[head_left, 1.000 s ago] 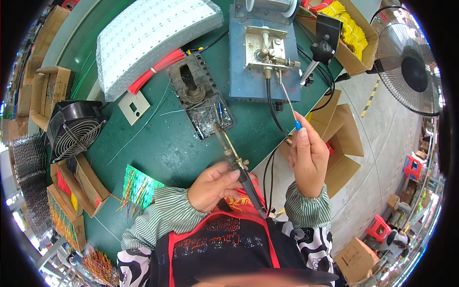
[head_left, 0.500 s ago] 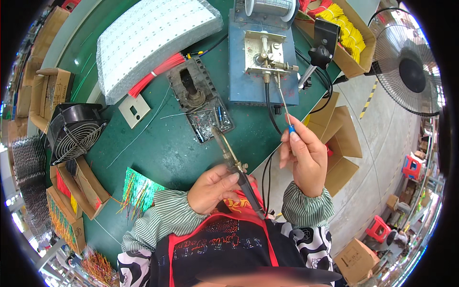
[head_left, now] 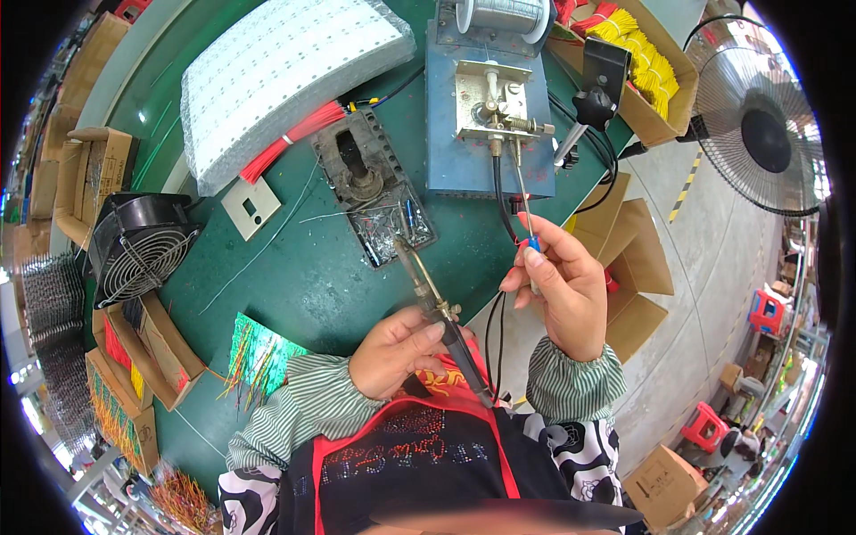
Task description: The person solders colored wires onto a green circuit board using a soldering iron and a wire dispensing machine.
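Note:
A soldering iron [head_left: 456, 343] with a dark handle and a brass tube alongside lies in my left hand [head_left: 395, 353], its tip pointing up and left toward the soldering iron stand [head_left: 361, 174]. My right hand [head_left: 568, 290] is closed on a small screwdriver [head_left: 533, 242] with a blue handle. The screwdriver's thin shaft reaches up to the metal feed mechanism [head_left: 502, 102] on the blue solder feeder box [head_left: 446, 160]. Its tip meets the spring-and-screw part there; exact contact is too small to tell. A black cable runs down from the mechanism.
A solder wire spool [head_left: 504, 16] tops the box. Bubble-wrapped white sheets [head_left: 294, 85], red wires [head_left: 290, 141], a black fan [head_left: 143, 245] and green circuit boards [head_left: 259, 352] lie left. On the right are a wire carton [head_left: 664, 125] and a large fan [head_left: 767, 138].
My right hand has shifted slightly left and rolled the screwdriver, so more of its handle shows. The left hand and soldering iron have stayed put.

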The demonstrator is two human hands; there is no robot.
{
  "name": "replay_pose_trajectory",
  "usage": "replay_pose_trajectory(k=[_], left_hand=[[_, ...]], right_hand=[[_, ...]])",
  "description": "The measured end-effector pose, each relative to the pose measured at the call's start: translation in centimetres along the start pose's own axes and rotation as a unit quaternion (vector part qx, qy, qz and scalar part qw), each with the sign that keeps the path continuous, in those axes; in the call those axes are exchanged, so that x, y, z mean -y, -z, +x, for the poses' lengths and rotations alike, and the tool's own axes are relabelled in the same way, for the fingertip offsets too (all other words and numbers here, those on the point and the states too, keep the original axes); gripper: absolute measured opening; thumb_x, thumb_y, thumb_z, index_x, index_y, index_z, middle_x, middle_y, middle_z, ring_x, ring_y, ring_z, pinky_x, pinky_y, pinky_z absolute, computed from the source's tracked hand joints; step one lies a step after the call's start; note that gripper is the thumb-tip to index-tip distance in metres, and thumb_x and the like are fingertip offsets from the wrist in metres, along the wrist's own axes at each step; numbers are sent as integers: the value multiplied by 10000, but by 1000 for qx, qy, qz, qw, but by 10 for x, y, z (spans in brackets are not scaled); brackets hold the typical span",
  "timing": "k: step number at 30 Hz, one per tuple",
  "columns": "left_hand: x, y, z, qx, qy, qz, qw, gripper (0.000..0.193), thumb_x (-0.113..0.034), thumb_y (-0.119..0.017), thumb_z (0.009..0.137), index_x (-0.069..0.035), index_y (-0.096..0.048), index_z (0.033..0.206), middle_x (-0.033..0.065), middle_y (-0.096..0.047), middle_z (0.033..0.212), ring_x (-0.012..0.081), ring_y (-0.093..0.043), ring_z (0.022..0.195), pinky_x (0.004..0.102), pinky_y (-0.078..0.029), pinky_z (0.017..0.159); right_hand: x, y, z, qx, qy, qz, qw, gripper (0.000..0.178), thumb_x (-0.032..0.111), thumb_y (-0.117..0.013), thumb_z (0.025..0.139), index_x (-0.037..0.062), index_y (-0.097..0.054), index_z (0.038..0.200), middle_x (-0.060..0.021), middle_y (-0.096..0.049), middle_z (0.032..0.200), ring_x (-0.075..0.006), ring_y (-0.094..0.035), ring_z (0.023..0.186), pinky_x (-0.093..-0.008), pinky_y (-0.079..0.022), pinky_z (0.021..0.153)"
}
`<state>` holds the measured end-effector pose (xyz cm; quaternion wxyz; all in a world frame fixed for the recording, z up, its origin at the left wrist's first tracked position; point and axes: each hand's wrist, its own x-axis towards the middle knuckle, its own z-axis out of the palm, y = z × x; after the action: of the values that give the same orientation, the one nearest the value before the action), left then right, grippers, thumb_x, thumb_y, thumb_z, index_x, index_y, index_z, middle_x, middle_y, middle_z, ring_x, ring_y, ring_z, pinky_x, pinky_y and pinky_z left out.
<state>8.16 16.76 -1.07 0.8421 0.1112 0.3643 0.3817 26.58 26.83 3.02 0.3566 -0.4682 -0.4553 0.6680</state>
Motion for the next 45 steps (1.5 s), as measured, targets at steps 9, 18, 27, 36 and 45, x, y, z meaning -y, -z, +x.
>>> replay_pose_trajectory(k=[9,18,27,36,45], left_hand=[[0,0,0,-12,0,9,1000,297,-174,-395,916,-10,-399,1163,176,-532,1090,287,-544,1022,297,-515,716],[0,1,0,2,1,14,1000,330,-197,-401,918,-12,-385,1191,144,-523,1108,199,-550,1002,267,-490,736],[-1,-1,-1,3,-2,9,1000,346,-199,-400,919,-12,-375,1209,145,-529,1102,205,-547,1007,279,-484,749],[-2,-1,0,-12,-4,13,1000,282,-154,-393,912,-13,-409,1155,172,-531,1091,290,-541,1027,299,-513,723],[-1,1,0,-17,-1,9,1000,279,-149,-398,910,-13,-411,1153,170,-535,1089,285,-547,1020,291,-510,711]], right_hand=[[-1,2,1,6,-26,56,998,329,88,-460,876,-34,-451,1182,-63,-557,812,-155,-607,687,-206,-474,494],[-1,1,2,2,-30,66,997,312,88,-473,874,-38,-462,1159,-63,-557,815,-136,-597,676,-203,-467,489],[-2,5,6,-23,6,-34,999,229,55,-506,854,-31,-469,1062,-58,-570,825,-59,-512,602,-181,-415,490],[-8,0,10,-96,121,-150,976,217,85,-481,873,-26,-523,1054,-31,-560,786,-58,-468,632,-185,-369,562],[-1,-8,9,-133,75,-126,980,260,113,-415,898,-26,-533,1084,3,-490,721,-54,-425,627,-194,-347,554]])
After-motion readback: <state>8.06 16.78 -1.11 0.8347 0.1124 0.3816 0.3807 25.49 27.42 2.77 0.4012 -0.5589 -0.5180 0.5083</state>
